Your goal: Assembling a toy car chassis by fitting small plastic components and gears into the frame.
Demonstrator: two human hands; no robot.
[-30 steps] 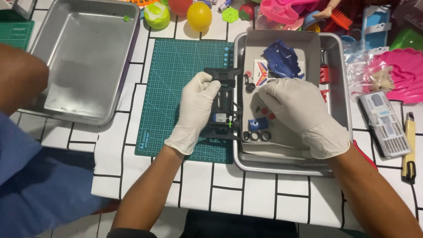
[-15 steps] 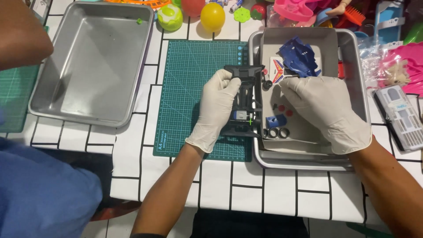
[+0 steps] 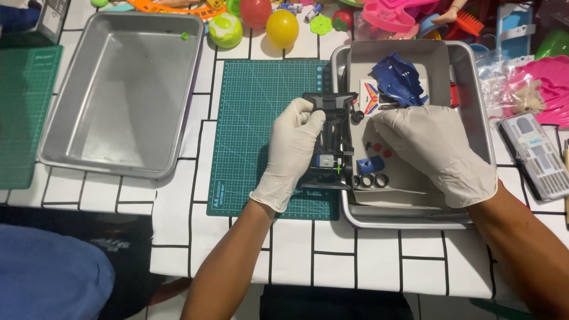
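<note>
Both my hands wear white gloves. My left hand (image 3: 291, 151) grips a black toy car chassis (image 3: 332, 139) that lies on the right edge of a green cutting mat (image 3: 255, 124). My right hand (image 3: 435, 151) rests inside a metal tray (image 3: 474, 89), fingertips by the chassis's right side; whether it pinches a small part I cannot tell. In that tray lie a blue car body shell (image 3: 400, 80), a sticker sheet (image 3: 370, 95), a small blue part (image 3: 370, 164), two black tyres (image 3: 373, 179) and small red pieces (image 3: 382, 151).
An empty metal tray (image 3: 124, 89) stands at the left, another green mat (image 3: 24, 112) beyond it. Coloured balls (image 3: 281, 28), pink toys (image 3: 551, 77) and plastic bags crowd the back and right. A grey tool case (image 3: 533, 155) lies right of the tray. Another person's blue sleeve (image 3: 47, 278) shows lower left.
The view has shifted, so the scene sits further right and lower in frame. My hands stay on the chassis and in the tray, the right fingers slightly closer to the chassis.
</note>
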